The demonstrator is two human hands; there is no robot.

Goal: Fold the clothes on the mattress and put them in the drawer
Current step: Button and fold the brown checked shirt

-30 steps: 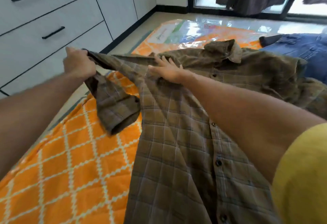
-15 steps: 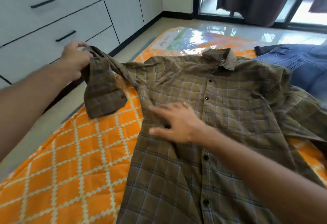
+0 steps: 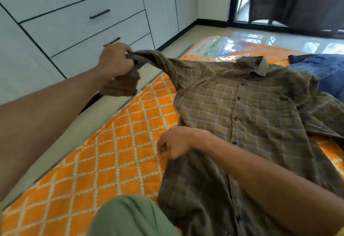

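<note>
Here, brown plaid shirt [image 3: 242, 109] lies front-up, buttoned, on the orange quilted mattress [image 3: 119, 152], collar toward 12 o'clock. Left hand [image 3: 116, 61] at 10 o'clock grips the shirt's sleeve end, fingers curled tight, sleeve pulled taut off the mattress, cuff hanging below the fist. Right hand [image 3: 176, 145] pinches the shirt's side edge near centre, fingers curled on fabric. Blue jeans [image 3: 323, 71] lie at 2 o'clock, just beside the shirt. White drawers [image 3: 74, 23] at 11 o'clock, closed.
</note>
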